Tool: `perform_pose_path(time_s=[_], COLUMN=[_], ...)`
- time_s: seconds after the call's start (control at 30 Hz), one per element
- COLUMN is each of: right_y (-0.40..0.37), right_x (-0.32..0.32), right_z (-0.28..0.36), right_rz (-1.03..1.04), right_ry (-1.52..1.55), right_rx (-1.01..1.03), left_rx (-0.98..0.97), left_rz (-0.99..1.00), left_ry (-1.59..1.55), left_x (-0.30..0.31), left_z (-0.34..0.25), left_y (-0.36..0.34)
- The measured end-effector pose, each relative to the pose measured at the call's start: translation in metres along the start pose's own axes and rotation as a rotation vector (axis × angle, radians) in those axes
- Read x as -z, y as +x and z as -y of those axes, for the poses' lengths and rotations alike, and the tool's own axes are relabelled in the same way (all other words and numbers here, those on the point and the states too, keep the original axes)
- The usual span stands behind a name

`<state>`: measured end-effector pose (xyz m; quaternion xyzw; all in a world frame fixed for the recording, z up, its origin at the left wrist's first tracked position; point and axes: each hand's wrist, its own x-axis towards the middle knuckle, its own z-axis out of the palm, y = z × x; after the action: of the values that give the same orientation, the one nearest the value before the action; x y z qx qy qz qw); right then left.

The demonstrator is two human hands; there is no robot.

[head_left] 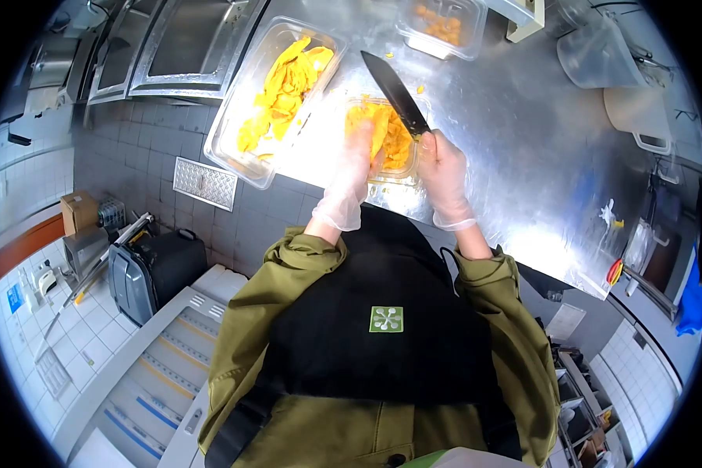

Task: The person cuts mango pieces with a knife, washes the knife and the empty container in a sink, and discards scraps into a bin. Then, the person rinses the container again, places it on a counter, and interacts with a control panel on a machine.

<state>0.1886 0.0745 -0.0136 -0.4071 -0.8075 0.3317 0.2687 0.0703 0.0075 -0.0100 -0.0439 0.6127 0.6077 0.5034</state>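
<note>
My left hand (352,168), in a clear glove, is closed around a yellow piece of mango (379,129). It is over a clear plastic container (402,175) of cut mango chunks (398,144). In my gloved right hand (444,168) is the handle of a dark-bladed kitchen knife (394,87). The blade points up and to the left, beyond the container, and appears apart from the held piece. Left of my hands stands a long clear tub (220,140) with peeled mango pieces (285,90) in it. Glare blurs the left fingertips.
A second clear container (441,48) with orange cubes stands at the back of the steel counter (515,148). Small mango scraps lie near it. Clear pitchers (600,54) are at the far right. A black wheeled bin (160,269) stands on the floor to the left.
</note>
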Motion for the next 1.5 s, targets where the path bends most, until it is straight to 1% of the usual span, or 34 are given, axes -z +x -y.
perform_pose_path(time_s=[0.03,0.07,0.13,0.17,0.23,0.27,0.33,0.37,0.43,0.53,0.63,0.73,0.83,0.93,0.97,1.03,1.07,1.17,1.27,1.37,1.47,1.5], right_y=[-0.002,-0.002,0.002,0.003,-0.002,-0.002,0.004,0.004,0.003,-0.002,0.004,0.001,0.001,-0.003,-0.006,-0.008,-0.008,-0.012,-0.015,-0.013,-0.019,-0.02], right_x=[0.001,0.001,-0.001,-0.002,-0.002,-0.003,-0.006,-0.004,-0.002,-0.004,-0.009,-0.007,-0.014,-0.006,-0.009,-0.015,-0.017,-0.011,-0.02,-0.01,-0.02,-0.018], right_z=[0.001,0.0,-0.003,-0.002,-0.002,-0.002,-0.003,-0.003,-0.003,-0.008,-0.008,-0.007,-0.009,0.002,0.003,-0.002,-0.007,-0.001,-0.004,0.003,-0.002,-0.001], right_rz=[-0.007,0.037,0.119,0.072,-0.006,0.051,0.155,0.121,0.059,0.086,0.161,-0.013,0.178,0.049,0.102,0.197,0.185,0.067,0.134,0.074,0.132,0.118], right_ry=[0.047,-0.011,-0.124,-0.05,0.097,0.101,0.108,0.089,0.052,0.177,-0.009,0.215,0.165,0.246,0.243,0.232,0.193,0.16,0.1,-0.057,-0.14,-0.152], right_rx=[-0.002,-0.021,-0.06,-0.094,-0.171,-0.175,-0.176,-0.177,-0.178,-0.218,-0.179,-0.257,-0.221,-0.334,-0.323,-0.292,-0.241,-0.263,-0.2,-0.187,-0.076,-0.066], left_rx=[-0.013,-0.027,-0.018,-0.019,-0.044,-0.056,-0.019,0.0,0.025,0.06,0.043,-0.037,-0.068,-0.027,0.001,-0.076,-0.115,-0.085,-0.168,-0.131,-0.124,-0.11], left_rz=[0.014,0.031,0.062,0.076,0.114,0.134,0.202,0.239,0.235,0.218,0.202,0.18,0.133,0.094,0.077,0.048,0.036,0.071,0.044,-0.017,0.042,0.023], left_ry=[0.004,0.009,0.131,0.191,0.111,0.07,0.159,0.206,0.127,0.099,0.072,0.032,0.051,0.058,0.052,0.11,0.14,0.103,0.186,0.145,0.125,0.121], left_x=[0.001,0.002,0.008,0.01,0.005,0.003,0.005,0.007,0.018,0.014,0.01,0.01,0.012,0.017,0.021,0.013,0.01,0.018,0.008,0.006,0.003,0.003], left_z=[0.003,0.005,0.009,0.008,0.011,0.012,0.007,0.005,0.009,0.006,0.006,0.012,0.018,0.019,0.021,0.022,0.022,0.026,0.028,0.021,0.02,0.023], left_y=[0.002,0.004,0.006,0.008,0.001,-0.003,-0.006,-0.005,0.003,0.002,-0.001,0.008,0.016,0.027,0.027,0.023,0.021,0.025,0.022,0.015,0.023,0.022])
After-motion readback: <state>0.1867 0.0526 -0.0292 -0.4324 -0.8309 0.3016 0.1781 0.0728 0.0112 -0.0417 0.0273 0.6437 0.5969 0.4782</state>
